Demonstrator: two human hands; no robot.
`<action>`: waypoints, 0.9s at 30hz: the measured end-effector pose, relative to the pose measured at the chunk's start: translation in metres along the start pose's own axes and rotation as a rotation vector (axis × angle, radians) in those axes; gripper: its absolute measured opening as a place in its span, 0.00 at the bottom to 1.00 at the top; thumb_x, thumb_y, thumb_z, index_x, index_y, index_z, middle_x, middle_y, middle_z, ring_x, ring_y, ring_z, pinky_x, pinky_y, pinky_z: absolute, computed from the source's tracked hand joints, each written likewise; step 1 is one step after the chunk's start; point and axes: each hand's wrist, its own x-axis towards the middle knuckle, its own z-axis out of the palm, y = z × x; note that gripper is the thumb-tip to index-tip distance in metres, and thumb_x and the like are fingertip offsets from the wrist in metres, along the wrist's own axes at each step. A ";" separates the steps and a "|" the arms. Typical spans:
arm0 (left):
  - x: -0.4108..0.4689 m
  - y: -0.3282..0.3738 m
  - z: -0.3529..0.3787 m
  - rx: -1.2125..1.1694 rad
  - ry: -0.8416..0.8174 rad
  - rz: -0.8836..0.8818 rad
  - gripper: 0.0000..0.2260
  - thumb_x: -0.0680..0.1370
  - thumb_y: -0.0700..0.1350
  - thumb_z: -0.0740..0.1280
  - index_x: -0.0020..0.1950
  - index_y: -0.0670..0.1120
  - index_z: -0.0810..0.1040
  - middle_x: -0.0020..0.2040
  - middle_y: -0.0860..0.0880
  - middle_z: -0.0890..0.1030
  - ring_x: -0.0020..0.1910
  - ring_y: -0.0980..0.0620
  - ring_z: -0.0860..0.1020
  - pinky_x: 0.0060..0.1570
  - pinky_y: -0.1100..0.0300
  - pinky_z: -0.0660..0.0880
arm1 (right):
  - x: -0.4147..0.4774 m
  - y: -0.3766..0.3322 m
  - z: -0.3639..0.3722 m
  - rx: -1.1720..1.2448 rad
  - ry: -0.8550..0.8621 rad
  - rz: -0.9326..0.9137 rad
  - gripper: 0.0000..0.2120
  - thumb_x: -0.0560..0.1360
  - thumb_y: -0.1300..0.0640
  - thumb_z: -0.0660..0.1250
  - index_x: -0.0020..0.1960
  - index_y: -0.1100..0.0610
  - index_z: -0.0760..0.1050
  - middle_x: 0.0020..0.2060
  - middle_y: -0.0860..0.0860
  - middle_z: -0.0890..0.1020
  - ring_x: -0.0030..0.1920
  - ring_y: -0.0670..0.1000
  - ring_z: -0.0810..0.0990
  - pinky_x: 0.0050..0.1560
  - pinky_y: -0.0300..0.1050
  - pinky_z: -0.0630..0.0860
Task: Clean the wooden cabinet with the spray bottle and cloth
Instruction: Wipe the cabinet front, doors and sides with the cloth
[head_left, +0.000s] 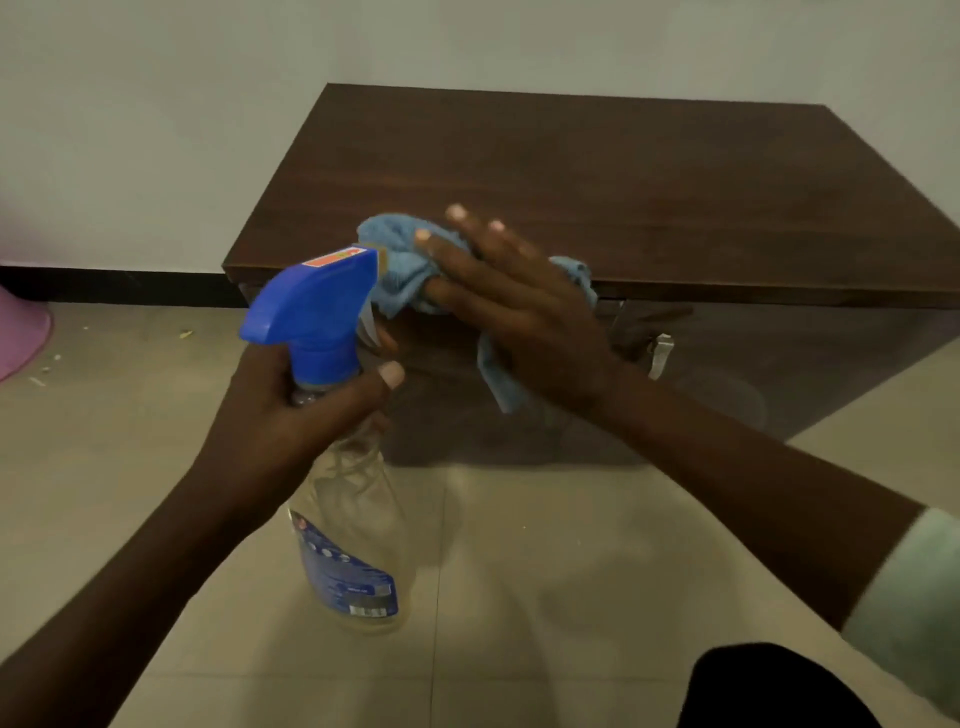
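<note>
The dark brown wooden cabinet (649, 187) has a smooth, grained top and stands against the wall. In front of its left corner is the spray bottle (343, 467), which has a clear body and a blue trigger head. The left hand (280, 410) grips its neck. A crumpled light blue cloth (400, 260) lies on the cabinet's front edge, with one end hanging down. The right hand (519, 312) presses it with straight, spread fingers.

Dark wood-grain cabinet (597, 171), fuzzy cloth (402, 260) (clear plastic bottle (348, 499))
</note>
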 end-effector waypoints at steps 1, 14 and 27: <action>0.001 -0.001 0.004 0.006 -0.001 -0.007 0.19 0.63 0.56 0.70 0.45 0.45 0.76 0.36 0.39 0.78 0.33 0.48 0.80 0.34 0.62 0.80 | 0.004 0.011 -0.007 -0.011 0.066 0.087 0.17 0.78 0.67 0.62 0.66 0.59 0.74 0.68 0.59 0.73 0.71 0.64 0.67 0.73 0.58 0.63; 0.006 -0.030 0.092 0.035 -0.273 -0.201 0.07 0.71 0.42 0.71 0.45 0.48 0.74 0.30 0.48 0.79 0.30 0.52 0.79 0.29 0.64 0.78 | -0.044 0.085 -0.067 -0.026 0.574 0.716 0.14 0.78 0.68 0.58 0.60 0.70 0.76 0.57 0.63 0.80 0.56 0.53 0.78 0.60 0.45 0.76; -0.008 -0.053 0.101 0.185 -0.353 -0.234 0.24 0.63 0.64 0.71 0.45 0.46 0.76 0.36 0.41 0.82 0.34 0.45 0.82 0.34 0.54 0.80 | -0.060 0.127 -0.075 0.057 0.450 0.697 0.15 0.77 0.68 0.59 0.63 0.64 0.75 0.65 0.61 0.75 0.67 0.57 0.73 0.69 0.38 0.68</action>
